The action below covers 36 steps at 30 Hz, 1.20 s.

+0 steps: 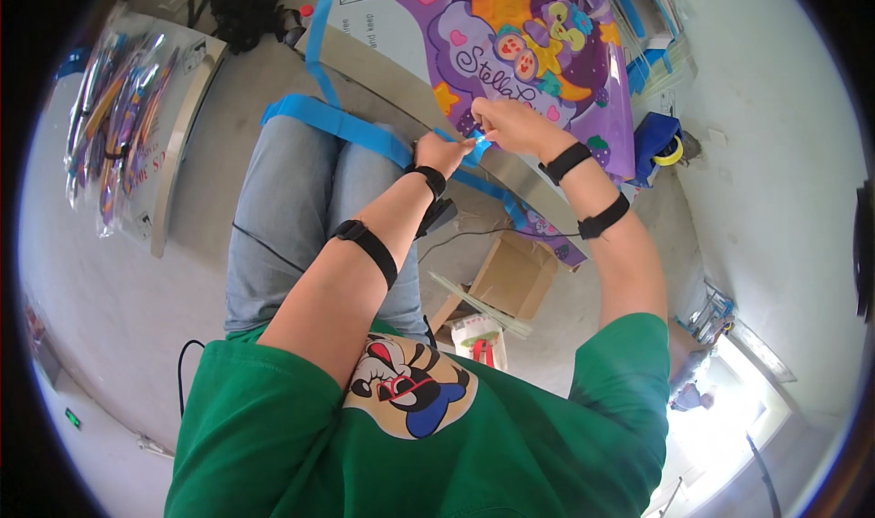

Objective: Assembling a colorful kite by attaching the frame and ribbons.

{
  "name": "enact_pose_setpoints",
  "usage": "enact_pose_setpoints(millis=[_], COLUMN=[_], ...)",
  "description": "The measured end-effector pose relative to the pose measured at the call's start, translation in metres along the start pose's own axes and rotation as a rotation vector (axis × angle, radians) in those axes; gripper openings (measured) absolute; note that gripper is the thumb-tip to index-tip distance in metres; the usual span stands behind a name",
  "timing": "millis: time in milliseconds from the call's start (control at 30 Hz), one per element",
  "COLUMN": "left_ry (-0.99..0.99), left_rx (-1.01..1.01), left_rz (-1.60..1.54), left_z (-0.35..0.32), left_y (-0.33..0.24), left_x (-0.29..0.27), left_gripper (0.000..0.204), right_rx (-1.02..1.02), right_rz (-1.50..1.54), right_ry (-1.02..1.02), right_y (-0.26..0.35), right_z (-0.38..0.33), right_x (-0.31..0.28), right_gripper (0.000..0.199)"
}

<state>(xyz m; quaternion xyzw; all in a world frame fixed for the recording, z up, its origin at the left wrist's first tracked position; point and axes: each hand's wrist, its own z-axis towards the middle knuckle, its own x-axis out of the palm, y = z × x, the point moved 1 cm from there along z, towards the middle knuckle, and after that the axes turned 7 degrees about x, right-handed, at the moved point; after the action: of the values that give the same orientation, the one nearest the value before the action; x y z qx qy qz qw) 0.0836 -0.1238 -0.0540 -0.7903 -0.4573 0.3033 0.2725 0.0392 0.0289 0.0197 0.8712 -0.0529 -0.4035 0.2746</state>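
Note:
My left hand (444,153) is closed in a pinch on a blue ribbon (360,133) whose long end lies across my knees. Close beside it, my right hand (518,126) is closed too, its fingertips at a small blue piece of the ribbon with a whitish spot between the hands. Both hands are over the near edge of a box (365,67) with a pale top. Partly under my right hand lies a glossy purple printed sheet or bag (501,35) with cartoon figures, hearts and stars.
At the left, bundled colourful items in clear plastic (123,121) lie on another box (189,126). An open cardboard box (512,276) sits on the floor below my hands. A blue item with a yellow tape roll (672,151) is by the right wall. A thin black cable (474,233) hangs near my arms.

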Motion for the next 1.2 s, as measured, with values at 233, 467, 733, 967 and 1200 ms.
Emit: enact_pose_setpoints(millis=[233, 467, 733, 967, 1200], left_ry=[-0.019, 0.02, -0.015, -0.014, -0.042], left_rx=[0.042, 0.043, 0.022, 0.007, 0.046], left_rz=[-0.028, -0.062, -0.029, -0.015, -0.079], left_z=[0.009, 0.001, -0.001, -0.002, -0.003], left_y=[0.01, 0.002, 0.001, -0.002, -0.001], left_x=[0.004, -0.002, -0.003, -0.003, -0.003], left_gripper=[0.048, 0.049, 0.054, 0.054, 0.052], right_rx=[0.124, 0.092, -0.049, -0.047, -0.104], right_rz=[0.231, 0.175, -0.015, -0.037, -0.121], right_ry=[-0.183, -0.059, 0.077, 0.079, 0.0], right_y=[-0.005, -0.006, -0.003, -0.006, -0.006], right_z=[-0.025, -0.016, 0.01, 0.012, 0.014], right_x=[-0.007, -0.012, 0.003, 0.006, 0.012], right_gripper=[0.025, 0.024, 0.024, 0.024, 0.023])
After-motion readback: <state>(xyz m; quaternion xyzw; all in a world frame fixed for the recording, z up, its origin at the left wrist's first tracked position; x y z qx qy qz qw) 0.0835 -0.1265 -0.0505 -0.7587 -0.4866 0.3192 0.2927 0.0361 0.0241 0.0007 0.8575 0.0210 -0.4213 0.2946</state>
